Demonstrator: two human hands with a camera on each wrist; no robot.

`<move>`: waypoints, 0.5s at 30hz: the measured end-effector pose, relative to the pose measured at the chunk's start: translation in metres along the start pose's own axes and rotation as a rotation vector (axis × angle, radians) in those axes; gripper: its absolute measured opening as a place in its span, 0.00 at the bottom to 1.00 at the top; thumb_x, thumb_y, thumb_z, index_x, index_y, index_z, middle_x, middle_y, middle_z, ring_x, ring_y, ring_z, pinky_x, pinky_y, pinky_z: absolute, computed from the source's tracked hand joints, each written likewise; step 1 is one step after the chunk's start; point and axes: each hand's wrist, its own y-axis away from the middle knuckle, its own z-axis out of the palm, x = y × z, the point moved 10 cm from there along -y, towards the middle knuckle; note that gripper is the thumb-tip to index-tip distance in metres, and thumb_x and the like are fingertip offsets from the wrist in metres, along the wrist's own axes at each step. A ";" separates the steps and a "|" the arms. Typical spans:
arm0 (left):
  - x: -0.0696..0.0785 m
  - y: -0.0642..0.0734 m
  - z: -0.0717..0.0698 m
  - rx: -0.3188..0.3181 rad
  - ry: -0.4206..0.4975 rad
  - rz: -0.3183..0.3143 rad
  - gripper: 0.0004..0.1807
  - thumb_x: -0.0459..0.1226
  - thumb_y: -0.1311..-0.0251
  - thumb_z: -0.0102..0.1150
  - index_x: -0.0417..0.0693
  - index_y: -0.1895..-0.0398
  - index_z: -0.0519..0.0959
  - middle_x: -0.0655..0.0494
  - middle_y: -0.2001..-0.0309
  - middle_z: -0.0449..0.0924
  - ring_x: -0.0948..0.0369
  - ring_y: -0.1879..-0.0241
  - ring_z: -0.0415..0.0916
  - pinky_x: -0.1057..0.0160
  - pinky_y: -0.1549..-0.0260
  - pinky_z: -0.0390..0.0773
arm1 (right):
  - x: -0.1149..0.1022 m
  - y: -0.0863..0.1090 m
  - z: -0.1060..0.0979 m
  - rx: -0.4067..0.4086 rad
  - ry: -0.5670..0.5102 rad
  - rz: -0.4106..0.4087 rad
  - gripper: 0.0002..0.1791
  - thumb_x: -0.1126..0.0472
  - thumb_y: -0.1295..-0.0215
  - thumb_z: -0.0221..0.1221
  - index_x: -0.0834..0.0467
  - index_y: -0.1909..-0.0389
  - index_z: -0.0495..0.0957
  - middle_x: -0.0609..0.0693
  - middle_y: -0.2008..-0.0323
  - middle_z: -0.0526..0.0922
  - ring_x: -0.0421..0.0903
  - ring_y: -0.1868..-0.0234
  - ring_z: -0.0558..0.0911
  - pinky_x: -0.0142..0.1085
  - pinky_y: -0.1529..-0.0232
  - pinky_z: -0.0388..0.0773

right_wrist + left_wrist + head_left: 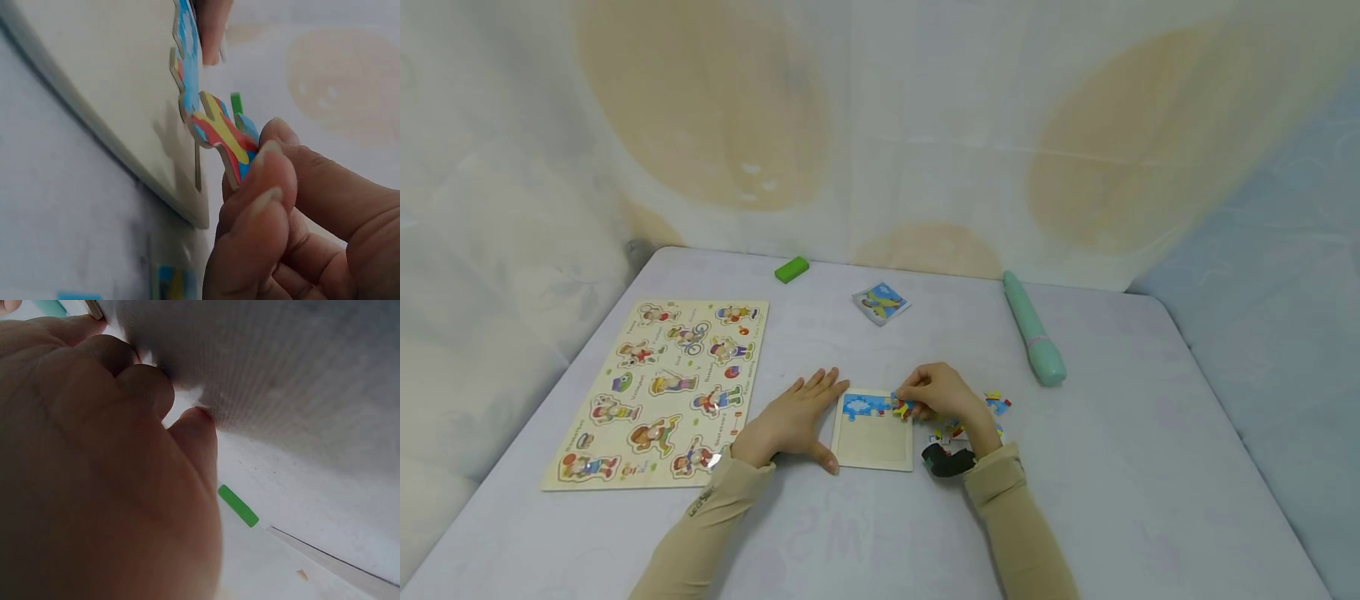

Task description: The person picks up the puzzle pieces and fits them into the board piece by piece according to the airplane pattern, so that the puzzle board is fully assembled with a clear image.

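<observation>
A small wooden puzzle tray (pixel 874 450) lies on the table with blue sky pieces (pixel 861 406) set along its far edge. My left hand (pixel 797 419) rests flat and spread, thumb and forefinger against the tray's left side. In the left wrist view the left hand (pixel 119 456) shows mostly its back. My right hand (pixel 943 390) is over the tray's far right corner. Between thumb and fingers, the right hand (pixel 275 212) pinches a red, yellow and blue puzzle piece (pixel 224 134), tilted beside the laid pieces. Loose puzzle pieces (pixel 997 402) lie right of the tray, partly hidden by the right wrist.
A large wooden board with sports figures (pixel 647 392) lies at the left. Toward the back are a green block (pixel 792 269) and a small picture card (pixel 881 302) of a plane-like shape. A mint-green tapered case (pixel 1033 329) lies at the back right.
</observation>
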 end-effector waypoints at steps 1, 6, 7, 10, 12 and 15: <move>0.000 0.000 0.000 -0.001 0.000 -0.001 0.69 0.57 0.72 0.80 0.43 0.25 0.53 0.42 0.23 0.44 0.45 0.22 0.39 0.42 0.25 0.45 | -0.001 0.000 0.002 -0.001 0.004 0.004 0.07 0.61 0.36 0.62 0.63 0.64 0.82 0.52 0.74 0.84 0.40 0.83 0.77 0.28 0.79 0.77; 0.002 0.000 -0.001 -0.006 0.005 0.000 0.69 0.57 0.72 0.80 0.43 0.25 0.53 0.42 0.23 0.44 0.45 0.23 0.39 0.42 0.25 0.45 | -0.003 0.002 0.006 0.037 0.040 0.036 0.07 0.60 0.38 0.64 0.61 0.67 0.81 0.51 0.75 0.84 0.39 0.84 0.75 0.27 0.80 0.74; 0.002 0.000 -0.001 -0.006 0.006 0.000 0.69 0.57 0.72 0.80 0.43 0.25 0.53 0.42 0.23 0.44 0.45 0.23 0.39 0.42 0.26 0.45 | -0.003 0.002 0.006 0.052 0.054 0.042 0.07 0.59 0.38 0.65 0.60 0.69 0.81 0.50 0.77 0.84 0.39 0.84 0.74 0.27 0.81 0.73; 0.002 0.001 -0.002 -0.004 0.007 0.000 0.69 0.57 0.72 0.80 0.43 0.25 0.53 0.42 0.23 0.44 0.45 0.23 0.39 0.42 0.26 0.45 | -0.005 0.003 0.005 0.106 0.129 0.047 0.09 0.57 0.41 0.67 0.58 0.72 0.81 0.48 0.79 0.80 0.40 0.82 0.73 0.28 0.80 0.70; 0.002 0.001 -0.002 -0.002 0.005 0.001 0.69 0.57 0.72 0.80 0.43 0.25 0.53 0.42 0.23 0.44 0.45 0.23 0.39 0.42 0.26 0.45 | -0.007 0.004 0.004 0.146 0.194 0.042 0.11 0.55 0.44 0.69 0.57 0.75 0.80 0.47 0.79 0.78 0.41 0.79 0.72 0.28 0.78 0.67; 0.001 0.001 -0.002 -0.005 -0.002 -0.003 0.69 0.57 0.72 0.80 0.44 0.24 0.53 0.43 0.22 0.44 0.46 0.22 0.39 0.43 0.25 0.45 | -0.010 0.004 0.001 0.195 0.262 0.035 0.13 0.54 0.46 0.70 0.56 0.77 0.78 0.47 0.78 0.77 0.42 0.76 0.71 0.29 0.77 0.65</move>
